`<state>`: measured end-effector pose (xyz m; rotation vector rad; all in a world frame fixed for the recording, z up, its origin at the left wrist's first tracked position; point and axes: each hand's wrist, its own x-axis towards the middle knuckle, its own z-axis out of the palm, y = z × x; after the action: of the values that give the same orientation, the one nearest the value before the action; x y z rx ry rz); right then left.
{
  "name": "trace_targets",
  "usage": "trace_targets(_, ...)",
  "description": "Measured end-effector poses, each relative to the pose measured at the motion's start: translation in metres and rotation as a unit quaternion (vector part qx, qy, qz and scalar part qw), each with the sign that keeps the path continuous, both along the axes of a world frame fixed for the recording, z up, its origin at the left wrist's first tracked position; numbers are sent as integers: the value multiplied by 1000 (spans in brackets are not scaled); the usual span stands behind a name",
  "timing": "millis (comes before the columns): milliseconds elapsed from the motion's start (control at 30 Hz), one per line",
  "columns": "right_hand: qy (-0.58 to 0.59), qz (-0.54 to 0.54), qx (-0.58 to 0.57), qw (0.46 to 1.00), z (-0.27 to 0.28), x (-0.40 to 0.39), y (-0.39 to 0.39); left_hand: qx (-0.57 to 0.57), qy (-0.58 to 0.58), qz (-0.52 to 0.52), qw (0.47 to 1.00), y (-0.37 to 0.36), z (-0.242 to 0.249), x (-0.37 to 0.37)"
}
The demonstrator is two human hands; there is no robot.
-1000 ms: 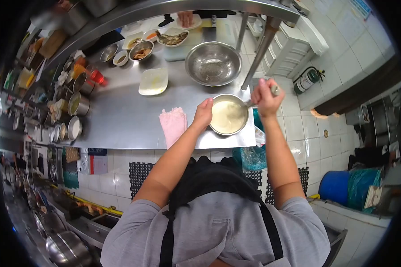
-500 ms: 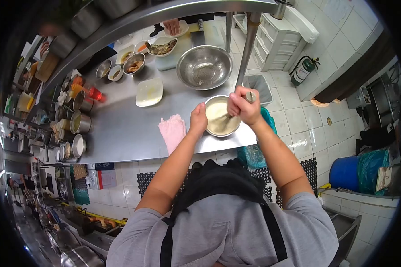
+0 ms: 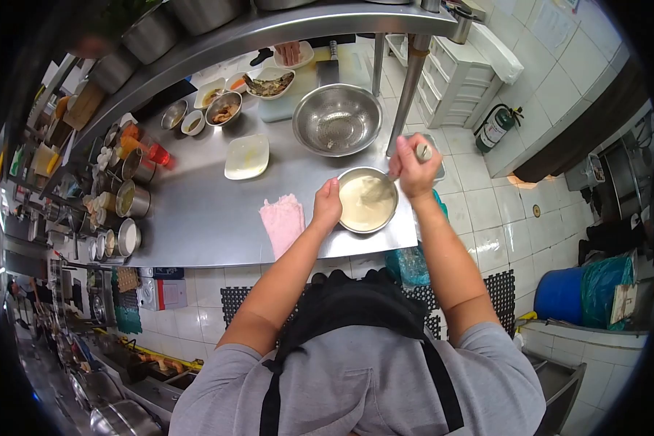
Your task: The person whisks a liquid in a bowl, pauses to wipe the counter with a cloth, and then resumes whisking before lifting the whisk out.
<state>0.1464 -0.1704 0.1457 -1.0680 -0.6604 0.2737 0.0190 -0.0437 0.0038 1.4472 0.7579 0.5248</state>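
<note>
A metal bowl (image 3: 366,231) of pale cream-coloured liquid (image 3: 357,209) stands near the front right edge of the steel table. My left hand (image 3: 328,205) grips its left rim, thumb upward, with the other fingers partly hidden. Closed around the handle of a whisk (image 3: 376,191), my right hand (image 3: 413,173) is over the bowl's right rim. The whisk's wires dip into the liquid and are blurred. Left of my left hand lies a folded pink cloth (image 3: 283,221). Just behind the bowl sits a larger empty metal bowl (image 3: 337,120).
A square white plate (image 3: 246,157) rests mid-table. Behind it are a dish with a fish (image 3: 270,85), small bowls of food, and a cleaver (image 3: 328,72) on a cutting board. Another person's hand (image 3: 288,54) reaches in at the back. A shelf post (image 3: 408,94) rises at the right.
My right hand has moved right relative to the bowl, and the whisk has shifted toward the bowl's upper right. My left hand stays on the rim. The whole view has shifted slightly.
</note>
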Motion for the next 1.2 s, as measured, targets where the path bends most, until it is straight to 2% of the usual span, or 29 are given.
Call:
trace_targets(33,17,-28,57,998,-7,-8,6,21,9,0,1000,-1,0,-1)
trace_targets(67,81,27,82,993,-14,-17,8,21,10,0,1000,0,0,-2)
trace_targets(100,80,26,84,993,-9,-18,3,-3,3,2,1000,5,0,-2)
trace_targets(167,81,235,13,968,5,-15,-12,-28,-2,2,1000,8,-2,-3)
trace_targets(200,78,227,-17,971,9,-5,-16,-27,-4,0,1000,7,-3,-3)
trace_targets(233,20,144,-57,988,15,-1,-16,-28,-5,0,1000,5,-5,-4)
trace_targets(300,-29,19,-33,999,13,3,-5,-13,-3,7,1000,2,-3,-3)
trace_targets(333,-29,22,-33,999,6,-3,2,4,-1,14,1000,1,-2,-2)
trace_targets(400,18,36,43,998,-9,-23,11,-1,0,13,1000,3,-4,-5)
trace_targets(500,17,255,-29,966,4,-20,-10,-6,-12,12,1000,11,-11,-2)
trace_targets(600,-25,98,-81,992,22,-5,-11,-3,-5,10,1000,10,-8,-5)
trace_targets(633,-22,100,-81,991,17,-5,-4,7,6,2,1000,8,-4,-6)
trace_targets(700,-27,-11,-8,1000,-3,-8,12,7,-2,9,1000,8,-2,-7)
trace_targets(767,21,92,46,994,-9,-25,14,0,-23,-6,1000,14,-11,-6)
trace_targets(833,55,273,4,960,4,-19,-6,-8,-17,-2,1000,12,-1,-8)
trace_targets(900,9,188,-94,978,17,-4,-18,-19,-13,4,1000,11,1,-8)
trace_targets(933,-5,106,-104,989,18,1,-14,-18,-2,-1,1000,12,-2,-8)
trace_targets(967,-3,104,-104,989,14,2,-9,-15,10,-9,1000,12,-6,-7)
trace_targets(1033,-3,-25,14,1000,-3,-1,9,-8,10,-5,1000,11,-2,-6)
trace_targets(1100,109,90,100,985,-11,-16,14,-1,11,4,1000,13,-2,-6)
trace_targets(1167,98,241,28,965,-4,-11,-3,0,-10,-4,1000,18,-7,-9)
trace_targets(1200,89,214,-15,973,8,-6,-9,-2,-11,0,1000,19,-6,-9)
